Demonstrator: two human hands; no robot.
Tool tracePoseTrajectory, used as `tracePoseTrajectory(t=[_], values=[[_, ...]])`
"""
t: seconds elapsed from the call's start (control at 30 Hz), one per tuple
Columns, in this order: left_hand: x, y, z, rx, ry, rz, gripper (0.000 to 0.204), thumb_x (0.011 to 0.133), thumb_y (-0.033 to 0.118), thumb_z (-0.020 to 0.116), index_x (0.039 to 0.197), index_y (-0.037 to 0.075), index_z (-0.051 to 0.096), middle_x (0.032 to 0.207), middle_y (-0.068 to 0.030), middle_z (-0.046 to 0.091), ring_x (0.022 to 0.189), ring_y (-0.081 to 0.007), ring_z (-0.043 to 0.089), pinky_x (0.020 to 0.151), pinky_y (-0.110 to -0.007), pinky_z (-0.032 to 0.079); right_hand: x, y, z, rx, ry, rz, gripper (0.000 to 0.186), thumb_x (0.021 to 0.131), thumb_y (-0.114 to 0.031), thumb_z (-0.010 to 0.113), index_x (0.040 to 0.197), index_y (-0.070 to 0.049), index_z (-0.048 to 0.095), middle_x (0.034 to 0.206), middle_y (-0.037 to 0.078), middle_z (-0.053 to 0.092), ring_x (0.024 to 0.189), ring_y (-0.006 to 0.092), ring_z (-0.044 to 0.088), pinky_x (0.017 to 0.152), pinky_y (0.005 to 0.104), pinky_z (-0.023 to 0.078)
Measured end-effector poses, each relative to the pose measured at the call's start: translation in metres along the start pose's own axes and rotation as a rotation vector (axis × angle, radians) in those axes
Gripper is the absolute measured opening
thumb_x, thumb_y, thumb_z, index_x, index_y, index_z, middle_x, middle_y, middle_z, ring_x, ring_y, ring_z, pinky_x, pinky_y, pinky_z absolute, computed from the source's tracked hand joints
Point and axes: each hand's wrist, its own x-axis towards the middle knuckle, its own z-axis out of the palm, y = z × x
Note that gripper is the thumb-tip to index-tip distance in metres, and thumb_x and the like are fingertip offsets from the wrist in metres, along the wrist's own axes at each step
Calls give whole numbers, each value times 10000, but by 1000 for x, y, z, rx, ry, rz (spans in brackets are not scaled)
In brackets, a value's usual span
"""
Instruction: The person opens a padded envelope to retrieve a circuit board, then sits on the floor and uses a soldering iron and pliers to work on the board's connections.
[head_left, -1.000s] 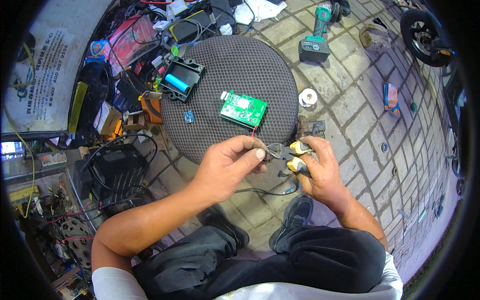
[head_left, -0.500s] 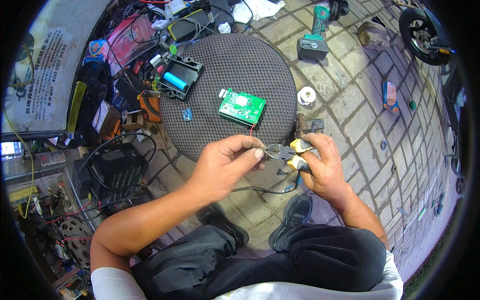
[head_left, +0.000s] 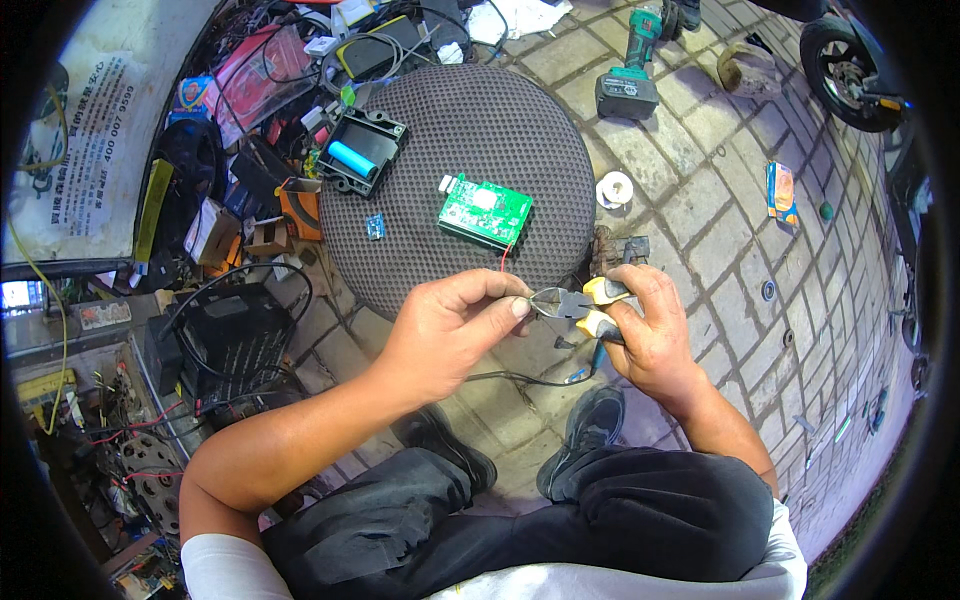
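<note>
My right hand (head_left: 648, 325) is closed round the yellow-and-black handles of diagonal cutters (head_left: 568, 304), whose jaws point left. Thumb and fingers of my left hand (head_left: 455, 325) pinch something small at the jaw tips, probably a wire end; the fingers hide most of it. A red wire (head_left: 505, 259) runs from the near edge of a green circuit board (head_left: 485, 212) down toward my left fingers. That board lies on a round, dark textured stool seat (head_left: 400, 265). Also on the seat are a small blue module (head_left: 375, 227) and an open black case (head_left: 385, 130) with a blue cylindrical battery (head_left: 352, 160) inside.
A green power tool (head_left: 630, 75), a white spool (head_left: 614, 190) and a small blue-and-orange box (head_left: 782, 193) are on the brick paving. Clutter and cables crowd the left, around a black box (head_left: 235, 335). A black cable (head_left: 515, 376) crosses below my hands.
Almost nothing differs. The cutters and my right hand have shifted very slightly; my left hand keeps its pinch in the same place.
</note>
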Motion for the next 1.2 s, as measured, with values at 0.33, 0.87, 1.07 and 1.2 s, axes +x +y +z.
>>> tracePoseTrajectory(t=[0.33,0.87,1.07,1.2], values=[[0,1,-2,58,-23,-24,154,907,76,607,1021,-22,637,869,-22,636,796,-71,584,723,-221,483,-2,0,0,0,0,0,346,526,-64,691,854,11,615,1077,168,530,967,347,540,829,447,444],[2,6,-1,426,1,272,57,814,-2,611,861,-32,622,867,-72,634,732,-84,586,634,-217,476,-12,-8,15,165,37,79,337,553,-15,714,874,20,619,1063,182,547,935,343,567,783,419,469],[5,5,0,362,14,225,49,809,4,612,849,-25,611,853,-62,625,723,-73,566,630,-219,467,-11,-17,19,382,-28,184,338,599,13,758,906,35,618,1079,196,546,947,350,567,812,394,476],[6,5,1,309,29,193,54,819,11,611,860,-25,609,862,-57,624,736,-71,567,645,-218,468,-14,-17,21,489,-78,214,327,646,0,774,932,30,618,1100,202,536,975,343,567,840,373,470]])
